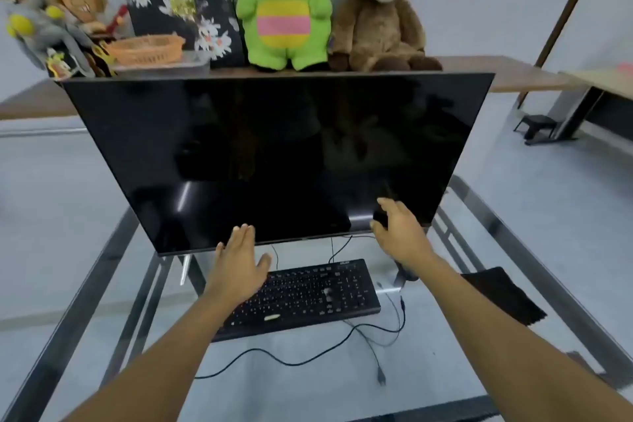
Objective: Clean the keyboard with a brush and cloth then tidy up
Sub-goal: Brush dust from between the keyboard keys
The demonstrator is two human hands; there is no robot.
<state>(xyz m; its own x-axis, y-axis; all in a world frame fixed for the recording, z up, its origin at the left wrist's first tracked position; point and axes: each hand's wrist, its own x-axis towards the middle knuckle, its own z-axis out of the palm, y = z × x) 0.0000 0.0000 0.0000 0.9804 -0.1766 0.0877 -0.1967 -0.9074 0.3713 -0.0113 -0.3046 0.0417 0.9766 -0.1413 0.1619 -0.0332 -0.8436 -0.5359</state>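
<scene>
A black keyboard (301, 298) lies flat on a glass table (548, 250), just below the lower edge of a large dark monitor (274, 154) that leans back from the viewer. The left hand (239, 264) hovers over the keyboard's 10 o'clock corner, fingers straight and held close together, thumb spread out to the side, holding nothing. The right hand (397, 233) reaches toward the monitor's lower corner at 1 o'clock from the keyboard; its fingers curl around a small dark object (381, 217), too blurred to name. A dark handle-like shape shows under the right wrist, though what it is cannot be told. A black cloth (503, 295) lies flat on the glass at 3 o'clock from the keyboard, well apart from it, partly hidden by the right forearm. Thin black cables (308, 358) loop across the glass at 6 o'clock from the keyboard. Behind the monitor, at 12 o'clock, a wooden shelf (496, 74) carries a green plush (284, 10), a brown horse plush (380, 10), a floral bag (181, 14) and an orange basket (147, 49)
</scene>
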